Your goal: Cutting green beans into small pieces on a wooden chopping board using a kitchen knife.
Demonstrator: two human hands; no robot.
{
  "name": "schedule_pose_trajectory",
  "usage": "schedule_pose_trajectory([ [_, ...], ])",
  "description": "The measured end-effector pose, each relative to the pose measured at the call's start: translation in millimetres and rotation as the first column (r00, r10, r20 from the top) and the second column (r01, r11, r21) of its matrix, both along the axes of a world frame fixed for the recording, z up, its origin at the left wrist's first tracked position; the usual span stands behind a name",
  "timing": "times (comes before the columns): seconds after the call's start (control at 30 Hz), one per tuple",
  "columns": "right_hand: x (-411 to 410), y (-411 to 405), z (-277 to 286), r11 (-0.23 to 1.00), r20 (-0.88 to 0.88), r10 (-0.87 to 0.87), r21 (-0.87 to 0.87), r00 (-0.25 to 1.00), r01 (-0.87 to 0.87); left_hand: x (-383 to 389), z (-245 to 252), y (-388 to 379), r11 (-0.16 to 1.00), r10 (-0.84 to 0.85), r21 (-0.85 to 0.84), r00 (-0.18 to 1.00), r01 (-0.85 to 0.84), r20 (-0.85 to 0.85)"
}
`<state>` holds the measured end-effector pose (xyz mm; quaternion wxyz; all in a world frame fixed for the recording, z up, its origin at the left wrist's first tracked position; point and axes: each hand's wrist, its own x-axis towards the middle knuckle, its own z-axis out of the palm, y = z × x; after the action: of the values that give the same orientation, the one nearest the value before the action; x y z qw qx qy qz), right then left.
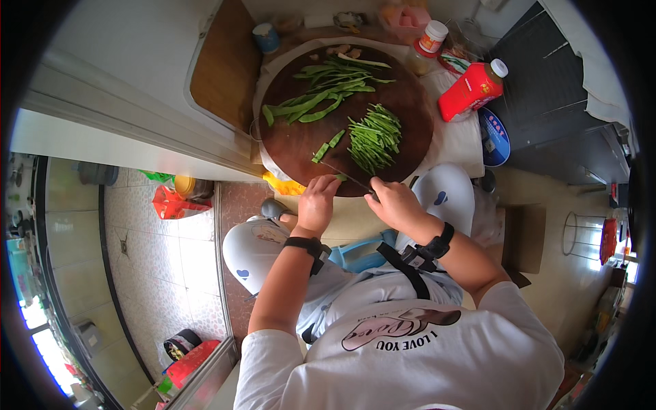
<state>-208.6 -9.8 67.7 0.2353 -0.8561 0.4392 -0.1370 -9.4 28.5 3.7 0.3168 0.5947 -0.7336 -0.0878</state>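
My right hand [394,204] grips the dark handle of a kitchen knife [344,174], whose thin blade points up and left over the round wooden chopping board [297,154]. At the board's near edge, my left hand [316,202] has its fingers bent over the end of a green bean piece [341,177]. Two cut flat bean pieces [329,146] lie just beyond the blade. To their right is a heap of thinly sliced green beans [375,138]. Whole flat green beans [318,97] spread across the far left of the board, with pale brownish pieces [344,50] behind them.
A red bottle with a white cap [472,92] stands right of the board, near a white jar [433,36] and a blue round object [494,137]. A blue cup [266,38] is behind at left. Yellow cloth or plastic [283,184] hangs by the near left edge.
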Motion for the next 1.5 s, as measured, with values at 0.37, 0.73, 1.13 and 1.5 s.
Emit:
schedule_pose_trajectory([
  [0.37,-17,-4,6,0.995,-0.117,0.059,-0.074,0.991,-0.068,-9,-14,-8,0.999,-0.035,-0.036,0.999,0.037,0.035],
  [0.73,-20,-2,8,0.998,-0.09,0.056,-0.008,0.994,-0.057,-11,-12,-10,0.993,-0.045,-0.108,0.998,0.04,-0.039],
  [1.13,-6,-1,-1,0.998,-0.136,0.061,0.041,0.989,-0.056,-10,-20,-9,0.996,0.016,-0.082,0.999,-0.019,-0.044],
  [1.5,-15,-8,19,0.995,-0.107,0.065,0.087,0.992,-0.056,-11,-22,-8,0.996,0.003,-0.088,0.994,-0.012,-0.105],
])
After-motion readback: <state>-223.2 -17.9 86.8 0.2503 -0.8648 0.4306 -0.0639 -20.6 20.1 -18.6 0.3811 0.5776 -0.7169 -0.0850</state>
